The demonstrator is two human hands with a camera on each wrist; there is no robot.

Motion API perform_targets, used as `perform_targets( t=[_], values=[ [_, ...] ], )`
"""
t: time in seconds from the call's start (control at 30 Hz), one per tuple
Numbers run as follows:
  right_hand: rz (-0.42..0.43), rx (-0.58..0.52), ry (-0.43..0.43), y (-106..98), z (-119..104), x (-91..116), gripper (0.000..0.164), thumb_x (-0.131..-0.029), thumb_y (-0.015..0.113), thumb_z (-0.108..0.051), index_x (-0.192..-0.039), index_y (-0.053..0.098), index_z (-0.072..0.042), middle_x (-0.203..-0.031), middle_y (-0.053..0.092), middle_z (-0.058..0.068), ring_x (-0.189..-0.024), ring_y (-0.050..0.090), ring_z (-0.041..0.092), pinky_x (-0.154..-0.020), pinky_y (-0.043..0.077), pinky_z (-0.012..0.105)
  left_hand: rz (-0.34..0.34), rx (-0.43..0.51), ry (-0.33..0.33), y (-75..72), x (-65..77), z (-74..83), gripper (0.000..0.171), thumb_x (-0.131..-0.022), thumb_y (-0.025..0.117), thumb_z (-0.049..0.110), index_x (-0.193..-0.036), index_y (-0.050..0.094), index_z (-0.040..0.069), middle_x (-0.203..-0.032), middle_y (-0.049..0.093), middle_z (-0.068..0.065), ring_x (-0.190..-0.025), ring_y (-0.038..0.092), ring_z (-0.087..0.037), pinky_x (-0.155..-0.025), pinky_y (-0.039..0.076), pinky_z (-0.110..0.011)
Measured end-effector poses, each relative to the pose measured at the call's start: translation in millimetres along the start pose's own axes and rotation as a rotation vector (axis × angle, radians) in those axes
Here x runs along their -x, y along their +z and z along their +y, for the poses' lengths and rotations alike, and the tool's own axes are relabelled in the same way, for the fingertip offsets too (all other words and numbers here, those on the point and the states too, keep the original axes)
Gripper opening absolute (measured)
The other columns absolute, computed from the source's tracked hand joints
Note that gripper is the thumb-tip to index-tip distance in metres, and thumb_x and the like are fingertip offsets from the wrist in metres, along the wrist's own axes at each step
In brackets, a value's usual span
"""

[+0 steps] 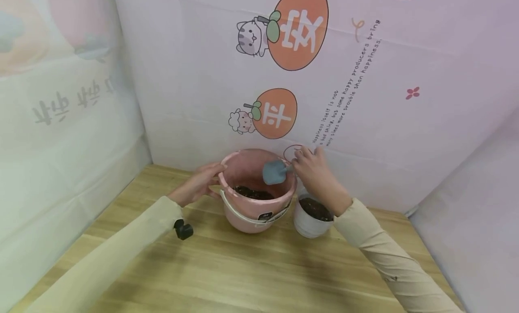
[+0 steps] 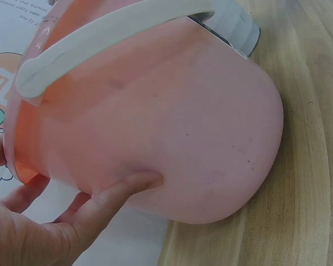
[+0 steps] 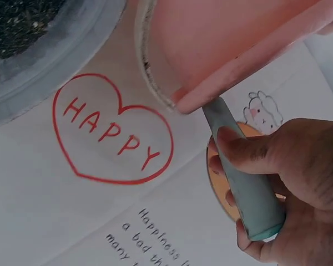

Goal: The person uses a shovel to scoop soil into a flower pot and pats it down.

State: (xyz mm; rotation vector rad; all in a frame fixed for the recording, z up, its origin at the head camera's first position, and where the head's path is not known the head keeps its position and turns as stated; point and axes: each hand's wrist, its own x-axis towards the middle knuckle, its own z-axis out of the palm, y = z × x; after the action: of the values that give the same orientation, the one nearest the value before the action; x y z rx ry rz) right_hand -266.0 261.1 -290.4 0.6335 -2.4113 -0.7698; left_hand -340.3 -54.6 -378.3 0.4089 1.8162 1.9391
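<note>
A pink bucket (image 1: 246, 208) with a white handle (image 2: 112, 33) stands on the table, with dark soil (image 1: 253, 193) low inside it. My left hand (image 1: 198, 186) grips the bucket at its left side; in the left wrist view the thumb (image 2: 134, 182) lies along the wall and the fingers reach the rim. My right hand (image 1: 314, 171) holds a small blue-grey trowel (image 1: 274, 172) by its handle (image 3: 245, 180). The trowel's blade is over the bucket's opening, within the right side of the rim; its far face is hidden. Right of the bucket, below the right forearm, stands a white pot (image 1: 310, 226) holding soil (image 1: 315, 209).
Behind the bucket and pot rises a white printed cloth (image 1: 194, 101) with orange fruit drawings. Similar white cloth (image 1: 478, 205) hangs at both sides. The wooden table (image 1: 227, 268) extends in front of the containers.
</note>
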Motion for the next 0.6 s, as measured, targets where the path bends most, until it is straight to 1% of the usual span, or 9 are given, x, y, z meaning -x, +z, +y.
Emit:
perform_targets(
  t=[0.07,0.13,0.2,0.27,0.37,0.47,0.53,0.6],
  values=[
    [-0.010,-0.003,0.000,-3.0,-2.4,-4.3,0.019,-0.087,0.077,0.000,-0.104,0.078,-0.009,-0.106,0.068,0.008,-0.100,0.053,0.028,-0.077,0.046,0.044,-0.001,0.000,0.001,0.9,-0.9,1.1,0.062,-0.110,0.045,0.029,-0.165,0.028,0.005,-0.164,0.032,-0.025,-0.148,0.037,-0.051,-0.092,0.062,-0.059],
    [-0.003,0.000,-0.012,-4.3,-5.0,-8.2,0.021,-0.085,0.077,-0.001,-0.103,0.078,-0.010,-0.107,0.069,0.007,-0.101,0.054,0.028,-0.078,0.046,0.044,-0.003,0.003,0.002,1.1,-1.6,1.3,0.063,-0.110,0.045,0.029,-0.165,0.027,0.006,-0.165,0.032,-0.026,-0.147,0.037,-0.052,-0.091,0.062,-0.060],
    [0.007,0.004,-0.028,-4.4,-7.8,-11.5,0.022,-0.083,0.078,0.001,-0.102,0.079,-0.011,-0.108,0.070,0.008,-0.103,0.054,0.029,-0.080,0.047,0.047,0.000,0.004,0.000,1.1,-1.8,1.2,0.063,-0.110,0.046,0.028,-0.166,0.027,0.006,-0.164,0.032,-0.026,-0.147,0.037,-0.052,-0.091,0.063,-0.060],
    [0.004,0.003,-0.044,-3.4,-11.3,-14.8,0.020,-0.083,0.078,0.000,-0.100,0.079,-0.011,-0.108,0.071,0.009,-0.103,0.055,0.030,-0.084,0.048,0.050,-0.001,0.002,-0.004,1.0,-1.9,0.8,0.063,-0.110,0.046,0.029,-0.165,0.028,0.007,-0.165,0.031,-0.025,-0.147,0.038,-0.052,-0.091,0.063,-0.059],
    [-0.016,-0.003,-0.063,0.4,-18.6,-20.0,0.014,-0.087,0.077,-0.002,-0.096,0.080,-0.012,-0.107,0.072,0.010,-0.104,0.055,0.030,-0.089,0.049,0.054,0.001,-0.009,-0.006,0.9,-1.8,0.3,0.062,-0.110,0.046,0.029,-0.165,0.029,0.005,-0.164,0.032,-0.025,-0.147,0.038,-0.051,-0.091,0.063,-0.059],
    [-0.049,0.012,-0.069,5.9,-26.3,-26.7,0.011,-0.090,0.076,-0.006,-0.090,0.080,-0.016,-0.104,0.073,0.007,-0.104,0.054,0.028,-0.092,0.049,0.052,-0.002,-0.015,-0.003,0.8,-1.9,0.3,0.062,-0.110,0.046,0.029,-0.165,0.028,0.005,-0.163,0.032,-0.026,-0.148,0.037,-0.051,-0.092,0.062,-0.060],
    [-0.096,0.034,-0.068,11.4,-30.8,-32.4,0.011,-0.091,0.076,-0.008,-0.090,0.080,-0.018,-0.103,0.073,0.006,-0.104,0.054,0.027,-0.092,0.049,0.051,-0.003,-0.009,-0.002,0.5,-2.1,0.0,0.062,-0.110,0.045,0.029,-0.165,0.028,0.006,-0.163,0.032,-0.027,-0.148,0.037,-0.051,-0.092,0.062,-0.061],
    [-0.108,0.049,-0.073,21.7,-35.0,-37.7,0.012,-0.090,0.076,-0.008,-0.089,0.080,-0.019,-0.102,0.074,0.005,-0.103,0.053,0.026,-0.092,0.048,0.050,0.001,0.000,-0.006,0.2,-1.9,-0.6,0.063,-0.110,0.045,0.029,-0.166,0.027,0.007,-0.164,0.031,-0.027,-0.148,0.036,-0.052,-0.093,0.062,-0.061]
  ],
)
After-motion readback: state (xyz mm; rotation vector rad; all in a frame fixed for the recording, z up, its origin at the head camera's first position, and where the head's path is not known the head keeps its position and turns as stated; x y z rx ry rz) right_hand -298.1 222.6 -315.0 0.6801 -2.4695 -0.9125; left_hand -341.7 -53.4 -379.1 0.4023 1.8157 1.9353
